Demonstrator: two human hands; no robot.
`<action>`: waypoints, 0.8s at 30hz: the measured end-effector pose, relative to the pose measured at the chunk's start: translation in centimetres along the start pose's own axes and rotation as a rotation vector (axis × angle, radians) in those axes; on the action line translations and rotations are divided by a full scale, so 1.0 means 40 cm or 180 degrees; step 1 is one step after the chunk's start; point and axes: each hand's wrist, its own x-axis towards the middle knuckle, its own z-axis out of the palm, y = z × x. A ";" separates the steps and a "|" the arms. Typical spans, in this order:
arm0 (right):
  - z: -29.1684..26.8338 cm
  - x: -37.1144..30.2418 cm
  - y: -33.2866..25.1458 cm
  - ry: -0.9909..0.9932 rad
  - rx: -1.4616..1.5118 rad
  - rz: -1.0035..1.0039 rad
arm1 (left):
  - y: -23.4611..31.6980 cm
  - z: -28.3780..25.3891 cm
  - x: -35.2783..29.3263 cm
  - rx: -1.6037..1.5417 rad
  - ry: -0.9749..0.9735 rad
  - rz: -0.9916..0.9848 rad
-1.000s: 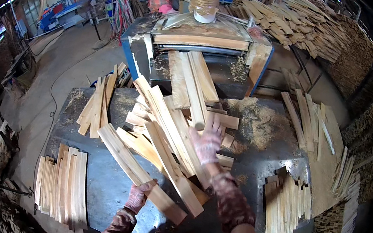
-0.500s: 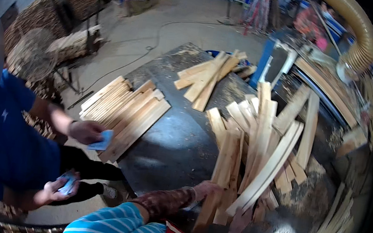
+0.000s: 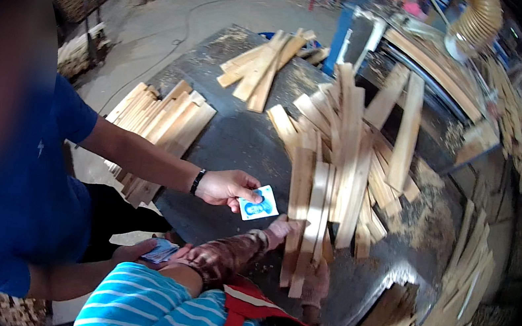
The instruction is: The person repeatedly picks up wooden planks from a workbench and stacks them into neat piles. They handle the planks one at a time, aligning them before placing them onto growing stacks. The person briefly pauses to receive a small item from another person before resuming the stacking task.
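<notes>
Here's the bench (image 3: pixel 236 149), dark and broad, running away from the person, with a heap of boards (image 3: pixel 350 142) fanned across its middle. A co-worker (image 3: pixel 23 190) in blue stands close in on the left.

And to the front of that heap — two boards side by side, long axes pointing away from the person, near ends toward the body. The left board (image 3: pixel 297 201) lies just right of the left hand (image 3: pixel 279 228); the right board (image 3: pixel 316 204) runs alongside it, its near end between the two hands. The left hand is the nearer to the left board, the right hand (image 3: pixel 316 284) the nearer to the right one, low on its right side.

Now the grip: the left fingers lap over the left board's edge, touching it, but how tightly they close underneath cannot be told. The right hand is dim, right up by the near end — its fingers partly hidden, its opening impossible to tell.

Smallest of all, a blue-and-white note (image 3: pixel 260 204) pinched in the co-worker's hand (image 3: pixel 224 188), just left of the left board.
</notes>
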 end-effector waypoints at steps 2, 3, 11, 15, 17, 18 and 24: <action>0.027 0.025 -0.079 -0.0168 0.0592 -0.0104 | -0.034 -0.088 0.000 0.0363 0.0023 0.0291; 0.029 0.019 -0.059 -0.0101 0.0923 -0.0029 | 0.039 -0.009 -0.079 0.0542 -0.0194 0.0192; 0.072 0.040 -0.315 -0.1583 0.3824 0.0735 | 0.006 -0.097 -0.146 -0.1504 -0.0157 -0.0033; 0.051 0.006 -0.414 -0.1448 0.3574 0.0464 | 0.074 -0.109 -0.229 -0.0924 -0.0113 -0.0050; 0.066 0.009 -0.392 -0.1111 0.3852 0.0395 | 0.116 -0.082 -0.268 -0.0738 -0.0113 -0.0092; 0.055 0.004 -0.396 -0.1075 0.3982 0.0588 | 0.148 -0.059 -0.295 -0.0686 -0.0094 -0.0115; 0.005 -0.024 -0.372 -0.0936 0.4649 0.0762 | 0.194 -0.048 -0.445 0.0118 -0.1263 0.0123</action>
